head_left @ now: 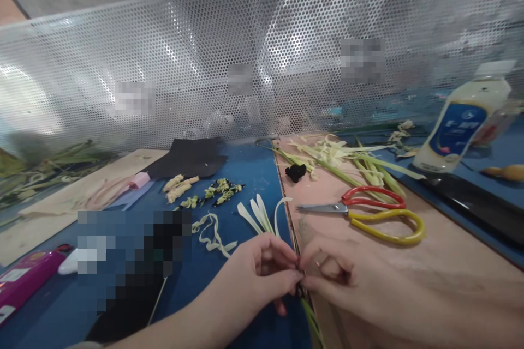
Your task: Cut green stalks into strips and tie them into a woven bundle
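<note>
Both hands (pixel 262 272) (pixel 356 278) pinch the leaf bundle (pixel 263 220) — long axis slanting, pale tips (pixel 258 204) forward-left

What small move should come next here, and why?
Perhaps steady the green strands with the left hand while the right hand adjusts the pinched spot: both hands' fingertips meet there, and the strands show just below.
</note>
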`<state>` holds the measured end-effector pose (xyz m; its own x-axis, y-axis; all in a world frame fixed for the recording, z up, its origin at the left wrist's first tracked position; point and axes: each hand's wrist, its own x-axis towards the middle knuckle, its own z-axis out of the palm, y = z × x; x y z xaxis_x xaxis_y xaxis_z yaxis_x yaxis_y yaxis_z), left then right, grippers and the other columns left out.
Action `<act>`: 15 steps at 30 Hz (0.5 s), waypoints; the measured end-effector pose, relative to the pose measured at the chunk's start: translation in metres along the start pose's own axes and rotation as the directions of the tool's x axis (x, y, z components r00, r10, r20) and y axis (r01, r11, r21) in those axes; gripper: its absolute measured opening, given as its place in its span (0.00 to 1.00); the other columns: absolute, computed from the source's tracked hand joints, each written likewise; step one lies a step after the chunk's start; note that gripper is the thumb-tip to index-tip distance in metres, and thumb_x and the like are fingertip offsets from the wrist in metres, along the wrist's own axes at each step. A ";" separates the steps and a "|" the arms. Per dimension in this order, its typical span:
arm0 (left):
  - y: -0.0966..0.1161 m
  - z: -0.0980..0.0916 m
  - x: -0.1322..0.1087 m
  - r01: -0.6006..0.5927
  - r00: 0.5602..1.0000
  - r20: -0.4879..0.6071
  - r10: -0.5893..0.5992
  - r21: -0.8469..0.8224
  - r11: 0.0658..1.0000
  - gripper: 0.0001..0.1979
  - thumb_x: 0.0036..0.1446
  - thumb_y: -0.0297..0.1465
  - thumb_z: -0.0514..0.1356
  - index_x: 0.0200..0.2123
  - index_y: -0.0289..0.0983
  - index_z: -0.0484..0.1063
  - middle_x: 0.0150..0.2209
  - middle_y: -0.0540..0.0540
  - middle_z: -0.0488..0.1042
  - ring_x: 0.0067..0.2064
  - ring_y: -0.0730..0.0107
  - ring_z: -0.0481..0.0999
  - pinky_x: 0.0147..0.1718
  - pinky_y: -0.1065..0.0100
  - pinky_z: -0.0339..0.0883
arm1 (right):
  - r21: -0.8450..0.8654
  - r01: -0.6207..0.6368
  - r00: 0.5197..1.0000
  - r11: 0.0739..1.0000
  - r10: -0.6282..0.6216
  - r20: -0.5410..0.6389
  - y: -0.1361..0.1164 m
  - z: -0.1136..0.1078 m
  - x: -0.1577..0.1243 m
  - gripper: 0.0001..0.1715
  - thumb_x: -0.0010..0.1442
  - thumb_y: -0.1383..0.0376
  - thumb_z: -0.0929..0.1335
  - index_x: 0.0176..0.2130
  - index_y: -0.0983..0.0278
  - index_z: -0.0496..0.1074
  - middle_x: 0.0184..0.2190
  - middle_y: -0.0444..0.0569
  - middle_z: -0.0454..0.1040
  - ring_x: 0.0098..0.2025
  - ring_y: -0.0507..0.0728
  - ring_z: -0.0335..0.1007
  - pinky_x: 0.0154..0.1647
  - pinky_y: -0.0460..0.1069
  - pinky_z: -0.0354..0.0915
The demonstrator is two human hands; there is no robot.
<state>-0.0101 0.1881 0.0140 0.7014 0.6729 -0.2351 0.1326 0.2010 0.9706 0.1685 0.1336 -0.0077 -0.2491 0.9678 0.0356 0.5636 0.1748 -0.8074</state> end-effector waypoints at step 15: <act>0.006 0.002 -0.001 0.013 1.000 -0.001 -0.013 0.010 1.000 0.09 0.45 0.26 0.61 0.32 0.31 0.66 0.26 0.48 0.70 0.28 0.73 0.70 0.21 0.74 0.66 | -0.061 0.033 0.999 0.998 -0.034 -0.016 -0.001 -0.001 -0.005 0.03 0.56 0.69 0.63 0.34 0.61 0.64 0.18 0.35 0.51 0.20 0.46 0.46 0.20 0.41 0.48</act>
<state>-0.0087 0.1871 0.0205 0.6989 0.6708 -0.2481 0.1492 0.2025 0.9678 0.1697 0.1288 -0.0064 -0.2557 0.9641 0.0718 0.6021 0.2170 -0.7684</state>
